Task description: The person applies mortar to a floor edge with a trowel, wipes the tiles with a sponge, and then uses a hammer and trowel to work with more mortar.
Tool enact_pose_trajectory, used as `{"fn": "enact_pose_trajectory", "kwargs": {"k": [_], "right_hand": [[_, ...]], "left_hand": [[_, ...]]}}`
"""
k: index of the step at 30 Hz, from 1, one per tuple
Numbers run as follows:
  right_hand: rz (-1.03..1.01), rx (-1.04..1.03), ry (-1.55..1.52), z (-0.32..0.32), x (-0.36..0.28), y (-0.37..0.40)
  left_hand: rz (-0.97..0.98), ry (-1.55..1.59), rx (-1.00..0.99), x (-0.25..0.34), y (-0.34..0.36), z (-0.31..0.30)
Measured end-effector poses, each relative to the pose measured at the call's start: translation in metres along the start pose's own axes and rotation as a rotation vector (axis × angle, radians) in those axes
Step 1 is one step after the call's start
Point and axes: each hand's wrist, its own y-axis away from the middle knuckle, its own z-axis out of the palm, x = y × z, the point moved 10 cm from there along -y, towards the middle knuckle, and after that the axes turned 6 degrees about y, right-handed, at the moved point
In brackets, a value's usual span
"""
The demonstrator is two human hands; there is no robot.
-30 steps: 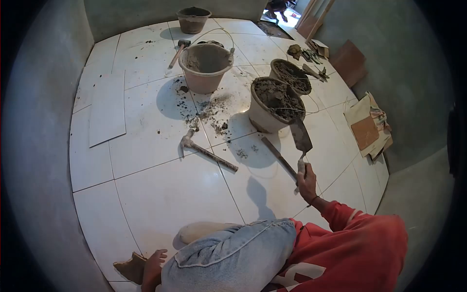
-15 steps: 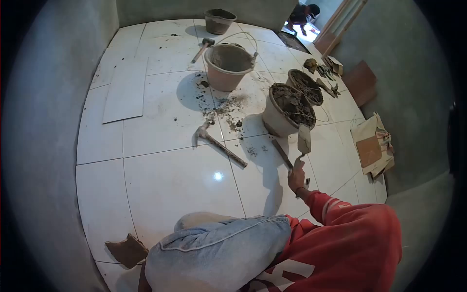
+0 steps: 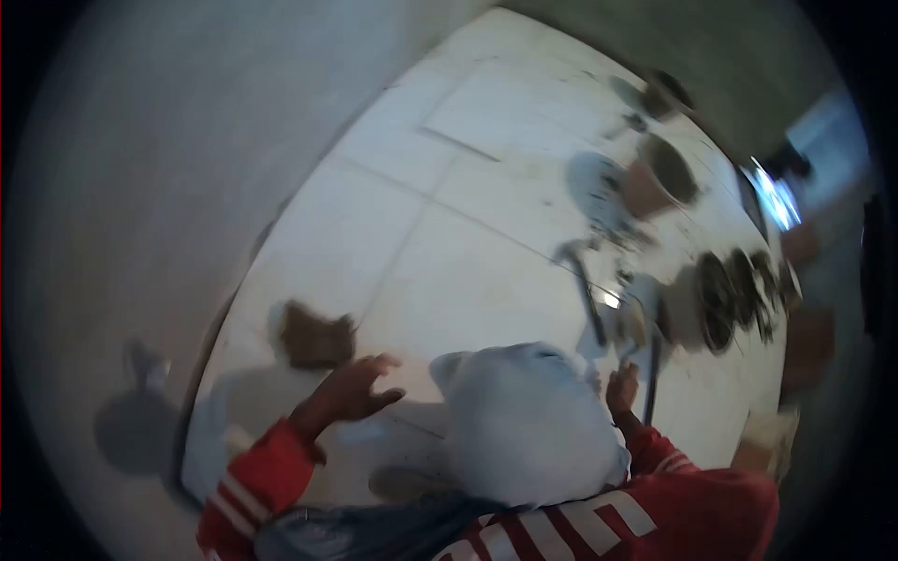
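Observation:
My left hand is raised at the lower left with its fingers apart and nothing in it. Just beyond it on the white tiles lies a brown, ragged-edged piece. My right hand is closed around the handle of a trowel, whose blade points away from me; motion blurs both. A dark, narrow bar lies right beside that hand. Further off, a hammer rests on the floor. My bent knee in pale jeans stands between my hands.
A bucket stands ahead with crumbs of mortar around it, and a smaller one behind. Buckets of dark mortar stand at the right. A wall rises at the left. Paper sacking lies at the lower right.
The view has swung left and tilted, so the buckets appear farther right. My left hand has come into view near the brown piece. My right hand still has the trowel.

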Motion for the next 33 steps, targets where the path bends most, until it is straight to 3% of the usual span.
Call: {"fn": "enact_pose_trajectory", "kwargs": {"k": [1,2,5,8,12,14,18,22,23,24,26,28,30,32,33], "right_hand": [[-0.173,-0.127,0.141,0.034,0.012,-0.027],[-0.181,-0.136,0.170,0.061,0.036,-0.045],[-0.251,-0.157,0.174,0.082,-0.005,-0.072],[-0.318,-0.146,0.177,0.069,-0.064,-0.093],[-0.487,-0.152,0.099,0.052,-0.184,-0.117],[-0.605,-0.194,0.029,0.050,-0.249,-0.120],[-0.852,-0.388,-0.117,0.062,-0.377,-0.098],[-1.028,-0.840,-0.316,0.120,-0.487,-0.045],[-1.181,-0.689,-0.167,0.116,-0.506,-0.020],[-1.319,-0.533,-0.007,0.087,-0.537,0.053],[-1.442,-0.622,-0.003,0.113,-0.557,0.104],[-1.777,-0.557,0.241,0.131,-0.571,0.174],[-1.882,-0.602,0.119,0.142,-0.578,0.229],[-1.832,-0.637,0.384,0.213,-0.581,0.239],[-1.729,-0.621,0.310,0.204,-0.586,0.263]], "left_hand": [[-0.042,-0.016,0.033,0.000,0.004,-0.003],[-0.050,-0.043,0.047,0.002,0.007,-0.005],[-0.093,0.004,0.116,0.008,0.013,-0.003],[-0.164,-0.062,0.007,0.023,0.006,0.003],[-0.160,-0.160,-0.122,0.042,-0.013,0.004],[-0.100,-0.213,-0.156,0.031,-0.057,0.016],[-0.005,-0.233,-0.150,0.028,-0.114,-0.021],[0.030,-0.122,0.366,0.054,-0.034,-0.124],[0.082,-0.074,0.491,0.063,-0.010,-0.140],[0.017,-0.042,0.544,0.071,0.020,-0.154],[-0.001,-0.063,0.637,0.073,0.045,-0.172],[-0.035,0.019,0.643,0.056,0.071,-0.178],[-0.128,0.072,0.645,0.043,0.126,-0.178],[-0.143,0.060,0.966,0.016,0.178,-0.190],[-0.202,0.025,1.148,0.008,0.223,-0.193]]}}
